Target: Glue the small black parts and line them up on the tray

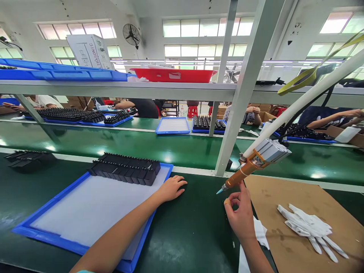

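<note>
My left hand (172, 187) rests palm down by the right rim of the blue tray (148, 231), fingers loosely stretched and holding nothing. White sheeting lines this tray, and rows of black box-shaped parts (127, 167) stand at its far end. My right hand (240, 212) is below the orange dispenser (241, 173), which has a pale blue nozzle tip. One finger reaches up to the dispenser's body; the thumb and another finger are pinched together, with a yellowish cover at their tips. Whatever sits in that pinch, if anything, is too small to make out.
White gloves (309, 227) lie on a brown board (273, 197) at right. More black parts (30, 159) stand at far left. A metal post (236, 113) rises behind the dispenser, supporting a shelf with a red tray (173, 76). Co-workers sit across the green bench (142, 146).
</note>
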`<state>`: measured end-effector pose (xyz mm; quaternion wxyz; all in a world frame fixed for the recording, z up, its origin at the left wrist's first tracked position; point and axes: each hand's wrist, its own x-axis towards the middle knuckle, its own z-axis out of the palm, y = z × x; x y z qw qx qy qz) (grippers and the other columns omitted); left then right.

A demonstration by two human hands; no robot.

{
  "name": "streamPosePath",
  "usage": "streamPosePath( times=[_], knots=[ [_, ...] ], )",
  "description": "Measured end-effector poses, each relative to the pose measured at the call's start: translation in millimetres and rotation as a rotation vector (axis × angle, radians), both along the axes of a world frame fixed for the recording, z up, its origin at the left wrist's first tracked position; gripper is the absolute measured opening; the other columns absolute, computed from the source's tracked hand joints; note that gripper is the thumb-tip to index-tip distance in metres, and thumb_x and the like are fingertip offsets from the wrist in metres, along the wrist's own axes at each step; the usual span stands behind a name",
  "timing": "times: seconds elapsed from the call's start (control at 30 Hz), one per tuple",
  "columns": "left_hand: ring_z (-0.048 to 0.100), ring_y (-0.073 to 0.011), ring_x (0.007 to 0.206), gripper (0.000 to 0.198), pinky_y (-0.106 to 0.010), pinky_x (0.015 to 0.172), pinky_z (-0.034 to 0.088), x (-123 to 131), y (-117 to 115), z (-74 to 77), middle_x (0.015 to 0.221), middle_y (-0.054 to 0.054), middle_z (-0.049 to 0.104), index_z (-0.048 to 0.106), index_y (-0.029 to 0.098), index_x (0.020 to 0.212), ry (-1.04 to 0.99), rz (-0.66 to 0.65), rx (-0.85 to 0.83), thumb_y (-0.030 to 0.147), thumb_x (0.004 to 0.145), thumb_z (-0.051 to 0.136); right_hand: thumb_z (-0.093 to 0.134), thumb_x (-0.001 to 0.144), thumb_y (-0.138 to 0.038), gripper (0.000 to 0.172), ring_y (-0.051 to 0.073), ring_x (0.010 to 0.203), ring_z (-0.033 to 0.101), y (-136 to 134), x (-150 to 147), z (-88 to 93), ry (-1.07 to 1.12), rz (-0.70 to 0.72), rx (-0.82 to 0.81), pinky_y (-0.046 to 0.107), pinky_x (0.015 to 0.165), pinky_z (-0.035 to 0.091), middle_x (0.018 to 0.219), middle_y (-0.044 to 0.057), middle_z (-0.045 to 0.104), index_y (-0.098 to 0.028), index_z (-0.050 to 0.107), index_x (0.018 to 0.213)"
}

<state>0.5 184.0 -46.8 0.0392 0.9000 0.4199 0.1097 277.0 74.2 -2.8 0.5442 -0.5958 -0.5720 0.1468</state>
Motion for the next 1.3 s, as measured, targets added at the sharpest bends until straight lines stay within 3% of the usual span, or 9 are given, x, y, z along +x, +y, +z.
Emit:
streamPosePath(
  times=[0.7, 0.83, 0.93, 1.03, 1.13, 1.3],
  knots=[
    [0.054, -0.0297, 0.119, 0.033, -0.047, 0.1, 0.047, -0.4, 1.2, -2.6, 0.129, -0.011, 0.058, 0.06, 0.023, 0.124, -0.028, -0.001, -0.02, 0.026, 0.091, 0.056, 0.053, 0.081, -0.018, 0.071, 0.013, 0.065, 0.053, 0.9, 0.3, -0.7, -0.035, -0.008, 0.001, 0.025, 0.048, 0.051, 0.094, 0.004, 0.049, -0.028, 0.028, 0.148],
    [0.054, -0.0292, 0.12, 0.033, -0.047, 0.103, 0.045, -0.9, -0.4, 1.4, 0.129, -0.01, 0.058, 0.061, 0.024, 0.122, -0.083, 0.006, -0.073, 0.028, 0.09, 0.057, 0.049, 0.081, -0.014, 0.073, 0.014, 0.072, 0.058, 1.7, -0.6, -1.4, -0.023, 0.022, 0.01, 0.025, 0.051, 0.053, 0.105, 0.007, 0.05, -0.029, 0.025, 0.149],
    [0.052, -0.0283, 0.124, 0.04, -0.044, 0.106, 0.042, -0.4, 1.0, 11.3, 0.131, -0.009, 0.059, 0.058, 0.024, 0.127, -0.152, 0.064, -0.209, 0.033, 0.088, 0.06, 0.047, 0.081, -0.012, 0.072, 0.014, 0.074, 0.058, 1.8, -2.0, -2.9, -0.009, 0.026, 0.032, 0.025, 0.052, 0.053, 0.106, 0.006, 0.049, -0.03, 0.026, 0.148],
    [0.059, -0.0308, 0.118, 0.058, -0.043, 0.1, 0.045, 5.7, 13.9, 23.6, 0.127, -0.013, 0.063, 0.052, 0.021, 0.135, -0.197, 0.188, -0.367, 0.043, 0.083, 0.066, 0.047, 0.079, -0.01, 0.074, 0.015, 0.077, 0.059, 2.6, -4.0, -4.4, -0.001, 0.04, 0.052, 0.024, 0.048, 0.051, 0.106, 0.007, 0.049, -0.03, 0.025, 0.148],
    [0.063, -0.033, 0.111, 0.071, -0.042, 0.094, 0.049, 25.3, 41.2, 32.6, 0.124, -0.016, 0.064, 0.045, 0.018, 0.14, -0.216, 0.26, -0.381, 0.047, 0.079, 0.068, 0.046, 0.079, -0.009, 0.077, 0.016, 0.082, 0.059, 3.5, -5.7, -5.2, -0.016, 0.043, 0.097, 0.025, 0.052, 0.054, 0.113, 0.009, 0.049, -0.031, 0.024, 0.148],
    [0.04, -0.0317, 0.137, 0.086, -0.039, 0.111, 0.034, 86.2, 95.5, 33.5, 0.148, -0.019, 0.042, 0.032, 0.013, 0.147, -0.318, 0.353, -0.285, 0.044, 0.078, 0.072, 0.046, 0.081, -0.01, 0.074, 0.017, 0.082, 0.06, 2.5, -7.6, -4.1, -0.014, 0.052, 0.102, 0.027, 0.054, 0.056, 0.113, 0.009, 0.05, -0.032, 0.024, 0.148]
  ],
)
